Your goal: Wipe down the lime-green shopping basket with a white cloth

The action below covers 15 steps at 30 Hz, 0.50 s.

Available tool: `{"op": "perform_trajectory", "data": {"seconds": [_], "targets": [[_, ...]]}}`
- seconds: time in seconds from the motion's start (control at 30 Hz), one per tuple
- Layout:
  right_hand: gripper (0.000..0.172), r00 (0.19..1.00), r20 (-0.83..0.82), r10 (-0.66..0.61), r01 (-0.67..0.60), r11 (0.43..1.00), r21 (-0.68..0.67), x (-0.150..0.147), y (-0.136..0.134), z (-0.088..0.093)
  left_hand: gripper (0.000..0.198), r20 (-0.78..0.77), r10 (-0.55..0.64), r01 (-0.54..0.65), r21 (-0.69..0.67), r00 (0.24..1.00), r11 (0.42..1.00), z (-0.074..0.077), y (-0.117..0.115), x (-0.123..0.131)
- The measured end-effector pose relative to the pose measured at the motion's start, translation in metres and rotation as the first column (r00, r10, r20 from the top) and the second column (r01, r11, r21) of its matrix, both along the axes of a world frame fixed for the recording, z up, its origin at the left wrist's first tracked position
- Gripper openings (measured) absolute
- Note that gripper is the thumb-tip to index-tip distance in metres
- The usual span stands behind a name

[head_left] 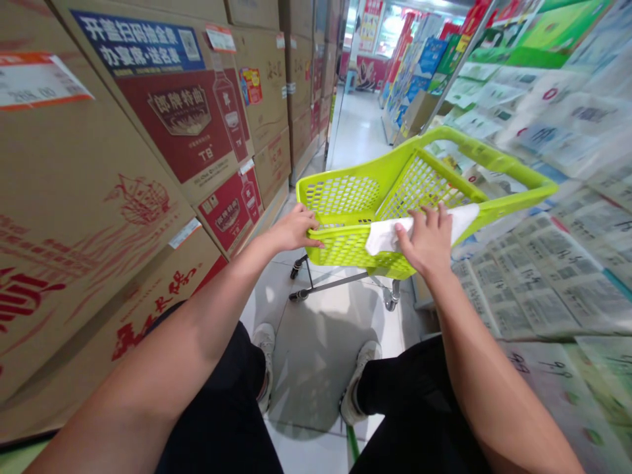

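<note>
A lime-green shopping cart (345, 187) stands sideways in front of me, its handle end to the right. My left hand (295, 228) grips the rim at the cart's left corner, thumb outside and fingers over the edge. On the near rim lies a white cloth (385, 237), draped over the edge. My right hand (428, 238) presses down on that cloth, its fingers curved over the rim and the cloth showing on both sides. The basket looks bare inside.
Stacked cardboard cartons (197, 118) wall the left side. Packs of tissue paper (533, 263) fill shelves on the right. A tiled aisle (363, 125) runs ahead to a blue stool (350, 80). A green stick (352, 442) lies on the floor by my right shoe (359, 388).
</note>
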State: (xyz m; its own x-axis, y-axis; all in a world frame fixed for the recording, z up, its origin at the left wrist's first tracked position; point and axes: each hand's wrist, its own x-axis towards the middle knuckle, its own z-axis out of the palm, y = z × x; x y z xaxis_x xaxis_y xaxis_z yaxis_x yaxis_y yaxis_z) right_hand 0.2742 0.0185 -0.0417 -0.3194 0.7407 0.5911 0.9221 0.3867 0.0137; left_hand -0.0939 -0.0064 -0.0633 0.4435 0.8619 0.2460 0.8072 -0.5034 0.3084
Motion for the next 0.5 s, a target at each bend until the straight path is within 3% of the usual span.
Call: {"op": "perform_trajectory", "data": {"seconds": [0.1,0.23,0.33,0.5], "targets": [[0.081,0.974,0.037,0.223,-0.220,0.973,-0.069,-0.050,-0.033,-0.018,0.028,-0.014,0.013,-0.013,0.004,1.000,1.000,0.002,-0.004,0.002],[0.094,0.934,0.027,0.355,-0.348,0.926,-0.144,-0.092,-0.064,-0.031,0.012,-0.009,-0.031,0.031,0.016,0.999,0.999,0.002,-0.009,-0.001],[0.085,0.940,0.042,0.340,-0.330,0.931,-0.153,-0.085,-0.065,-0.029,0.015,0.005,-0.040,0.040,0.011,0.999,0.999,0.001,-0.012,-0.005],[0.065,0.998,0.023,0.064,-0.063,0.998,-0.029,-0.025,-0.041,-0.014,0.033,0.040,-0.040,0.039,0.007,0.998,0.999,0.001,-0.007,-0.010]]}}
